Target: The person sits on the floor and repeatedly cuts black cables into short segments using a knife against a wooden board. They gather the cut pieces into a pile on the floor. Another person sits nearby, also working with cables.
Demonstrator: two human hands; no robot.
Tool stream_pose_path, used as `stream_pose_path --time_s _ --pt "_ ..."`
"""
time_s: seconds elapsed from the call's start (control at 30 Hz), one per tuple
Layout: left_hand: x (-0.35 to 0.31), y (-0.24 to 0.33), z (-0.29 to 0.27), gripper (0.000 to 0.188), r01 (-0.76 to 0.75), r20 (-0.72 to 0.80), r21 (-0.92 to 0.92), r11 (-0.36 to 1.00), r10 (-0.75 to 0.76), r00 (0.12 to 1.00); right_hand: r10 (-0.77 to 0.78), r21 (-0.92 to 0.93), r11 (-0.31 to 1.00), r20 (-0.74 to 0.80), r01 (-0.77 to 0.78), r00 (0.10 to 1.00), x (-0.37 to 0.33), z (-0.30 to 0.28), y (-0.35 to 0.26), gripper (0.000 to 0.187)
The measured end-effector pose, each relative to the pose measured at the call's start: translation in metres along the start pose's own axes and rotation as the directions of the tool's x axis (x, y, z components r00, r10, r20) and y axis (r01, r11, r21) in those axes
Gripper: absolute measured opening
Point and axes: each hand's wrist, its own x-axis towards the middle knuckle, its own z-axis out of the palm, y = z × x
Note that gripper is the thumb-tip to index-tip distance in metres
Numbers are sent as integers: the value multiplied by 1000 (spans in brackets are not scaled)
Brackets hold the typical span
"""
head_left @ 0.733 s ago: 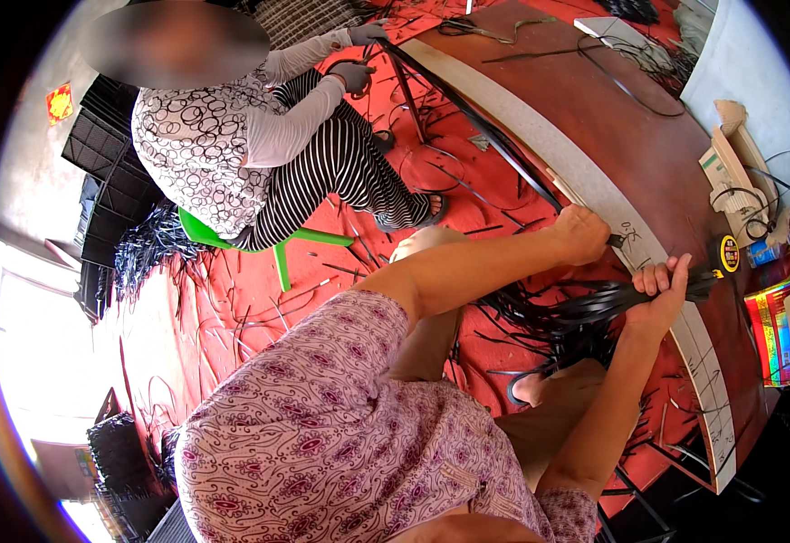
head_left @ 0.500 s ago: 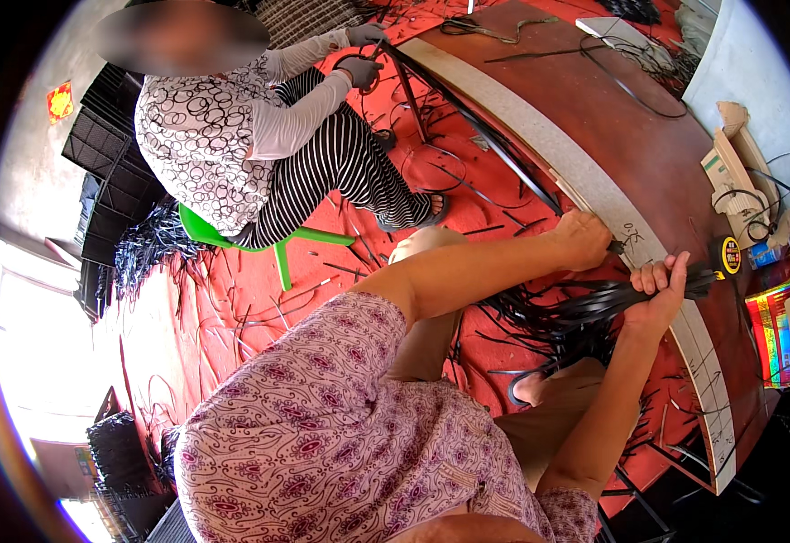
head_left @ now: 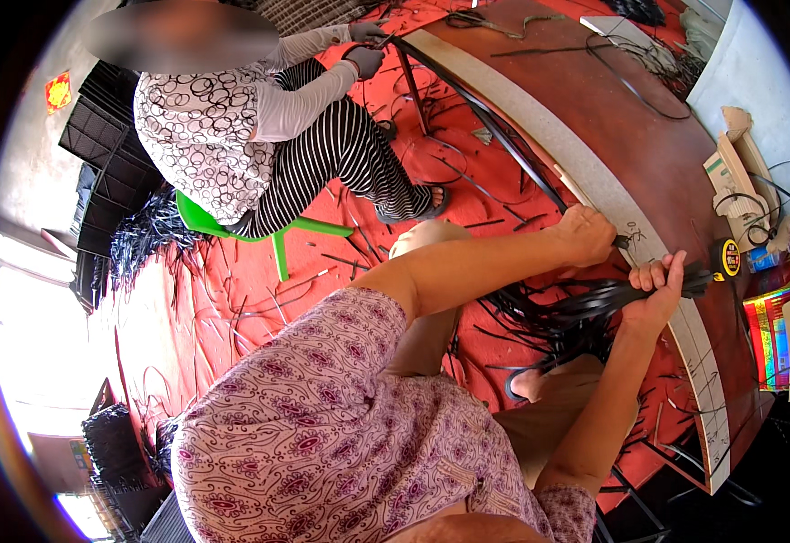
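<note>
At the red-brown bench (head_left: pixel 635 127) you have two bare hands (head_left: pixel 653 294); one thick bundle of glossy black strips (head_left: pixel 594 303); one long pale board (head_left: pixel 598 176) along the near edge; one round black-and-yellow tape measure (head_left: pixel 726 260) toward the far edge; one co-worker (head_left: pixel 200 136) with two grey-gloved hands (head_left: pixel 365 61); one green plastic stool (head_left: pixel 203 219).

A thick bundle of black strips (head_left: pixel 585 303) stretches sideways at right. Its right end is bunched, its left splayed.

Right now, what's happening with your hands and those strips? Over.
Right hand wrapped around black strip bundle. Left hand fisted, contents unclear. Tape measure near bundle's tabletop end.
</note>
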Motion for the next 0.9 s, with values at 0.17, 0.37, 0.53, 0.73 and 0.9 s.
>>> stream_pose_path --time_s 0.17,0.37,0.53,0.73,0.9 --pt "4 6 -2 31 4 28 -169 986 1 1000 2 -20 1000 -45 -3 999 3 4 -1 29" --pt "31 7 15 36 -85 -110 -308 948 54 992 0 -213 977 -50 -11 999 5 19 -4 22" --pt "28 12 -31 48 329 351 -932 -151 -156 923 -73 -566 823 -23 48 997 -1 34 5 15" --pt "21 11 -32 33 383 383 -924 -15 -91 919 147 -836 547 145 42 979 21 12 17 22" --pt "27 -6 8 34 239 257 -962 -130 -151 955 89 -860 475 257 185 962 22 27 34 18"
